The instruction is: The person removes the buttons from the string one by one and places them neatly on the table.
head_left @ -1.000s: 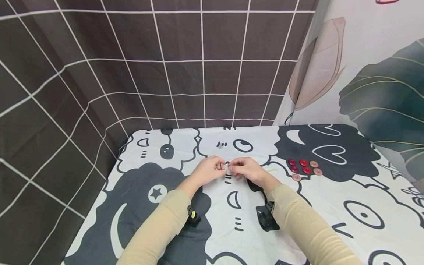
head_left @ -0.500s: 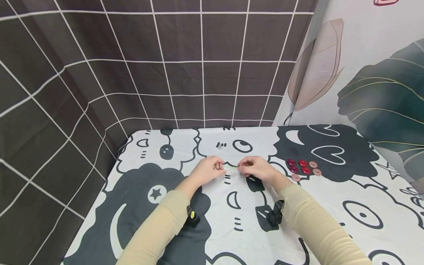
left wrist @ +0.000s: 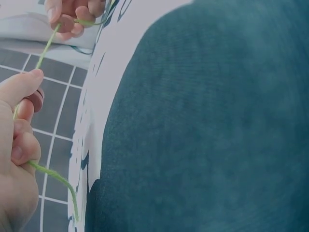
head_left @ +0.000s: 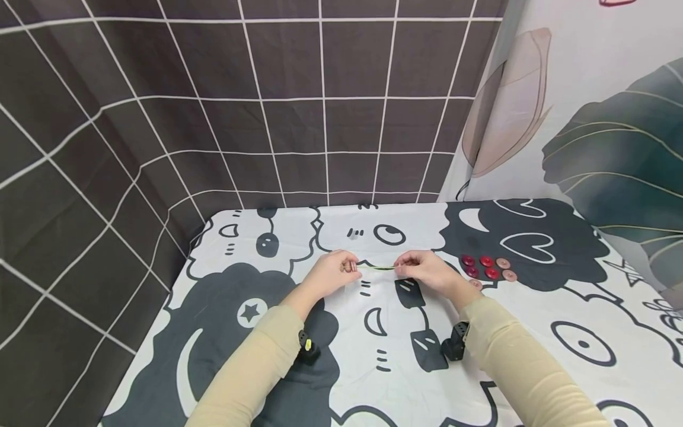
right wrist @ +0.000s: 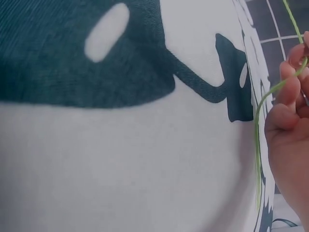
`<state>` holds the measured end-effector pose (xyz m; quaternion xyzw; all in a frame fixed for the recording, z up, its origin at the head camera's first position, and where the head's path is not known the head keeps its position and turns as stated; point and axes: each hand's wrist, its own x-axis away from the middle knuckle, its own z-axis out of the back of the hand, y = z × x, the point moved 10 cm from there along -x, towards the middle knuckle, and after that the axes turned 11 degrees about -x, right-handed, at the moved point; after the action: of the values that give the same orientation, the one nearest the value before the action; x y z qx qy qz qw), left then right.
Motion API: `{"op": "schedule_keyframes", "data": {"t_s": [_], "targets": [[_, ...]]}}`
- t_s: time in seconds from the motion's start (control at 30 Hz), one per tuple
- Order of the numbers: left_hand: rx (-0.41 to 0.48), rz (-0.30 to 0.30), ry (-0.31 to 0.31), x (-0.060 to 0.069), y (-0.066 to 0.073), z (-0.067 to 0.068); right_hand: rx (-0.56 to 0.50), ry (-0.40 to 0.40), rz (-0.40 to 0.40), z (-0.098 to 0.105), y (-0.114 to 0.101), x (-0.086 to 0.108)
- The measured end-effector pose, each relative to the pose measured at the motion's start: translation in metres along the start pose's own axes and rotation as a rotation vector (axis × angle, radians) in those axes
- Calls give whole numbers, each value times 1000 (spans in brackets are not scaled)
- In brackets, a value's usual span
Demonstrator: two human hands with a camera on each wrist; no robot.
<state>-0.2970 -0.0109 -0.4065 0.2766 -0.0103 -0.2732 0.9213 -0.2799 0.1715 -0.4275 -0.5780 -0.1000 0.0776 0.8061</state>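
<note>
A bright green cord [head_left: 380,268] is stretched between my two hands above the cloth. My left hand [head_left: 332,273] pinches it together with a pinkish-brown button [left wrist: 35,98], which shows beneath the thumb in the left wrist view. A loose cord end hangs below the curled fingers there. The right hand [head_left: 427,270] pinches the cord some way to the right; in the right wrist view the cord's tail [right wrist: 259,145] hangs down past that hand [right wrist: 289,125]. Whether the round pinkish shape at the right fingertips is a button or a fingertip, I cannot tell.
Several loose buttons lie on the patterned cloth [head_left: 352,379] just right of my right hand: maroon ones [head_left: 472,272], red ones [head_left: 492,273] and pink ones [head_left: 509,276]. A dark grid-patterned curtain [head_left: 288,124] stands behind the cloth, with a leaf-patterned one [head_left: 576,77] at right.
My right hand has moved right, away from the left hand, and the span of green cord between them has grown longer. The left hand has stayed nearly in place.
</note>
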Motion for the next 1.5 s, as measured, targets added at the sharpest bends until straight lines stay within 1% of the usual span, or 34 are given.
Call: {"op": "schedule_keyframes", "data": {"t_s": [0.13,0.27,0.37,0.47,0.53,0.73,0.97,1.2,1.5], "targets": [[-15,-10,7,0,0,1,-50,-6,-16,1,3,0],[-23,-12,14,0,0,1,-168,-38,-47,-2,8,1],[-17,-8,14,0,0,1,-252,-69,-47,-5,9,2],[-13,-6,13,0,0,1,-305,-72,-54,-4,11,3],[-11,-7,14,-1,0,1,-308,-56,-63,0,13,4],[-12,-4,11,0,0,2,-275,-17,-60,15,14,10],[-17,-5,13,0,0,1,-234,34,-16,32,14,15],[-22,-23,5,0,1,0,-209,49,-19,38,17,17],[-23,-22,10,0,-1,0,-233,48,-23,48,17,24]]}}
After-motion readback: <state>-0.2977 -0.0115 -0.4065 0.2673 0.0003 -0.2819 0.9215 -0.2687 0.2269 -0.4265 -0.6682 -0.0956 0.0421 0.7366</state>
